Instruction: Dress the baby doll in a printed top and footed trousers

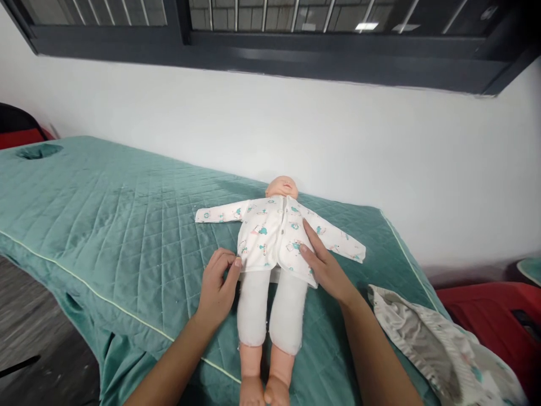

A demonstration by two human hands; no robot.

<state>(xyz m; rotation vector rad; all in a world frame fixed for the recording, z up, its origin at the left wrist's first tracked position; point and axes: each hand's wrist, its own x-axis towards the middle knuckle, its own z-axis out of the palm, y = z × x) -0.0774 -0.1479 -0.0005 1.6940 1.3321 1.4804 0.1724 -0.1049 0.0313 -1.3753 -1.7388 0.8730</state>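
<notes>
Green quilted cover (127, 197) beside white wall (316, 129)

Left hand (218, 279) touches the lower corner of the shirt (262, 239); pinching or not, I cannot tell. The doll (253, 310), in this shirt, lies on its back upon the cover. Right hand (327, 268), apart, rests on the shirt, fingers spread. Further right lies a crumpled garment (443, 338).

lying on its back on a green quilted bed cover (147, 214): a baby doll (253, 304), head (281, 185) at the far side, feet (276, 390) at the near side. wears a little white jacket (258, 239) with small green and orange pictures. has both sleeves (222, 213) spread wide, one almost straight out, the other sloping down. comes together down the front, then splits apart at the bottom edge. shows puffy white upper legs (286, 316) side by side below the jacket.
</notes>
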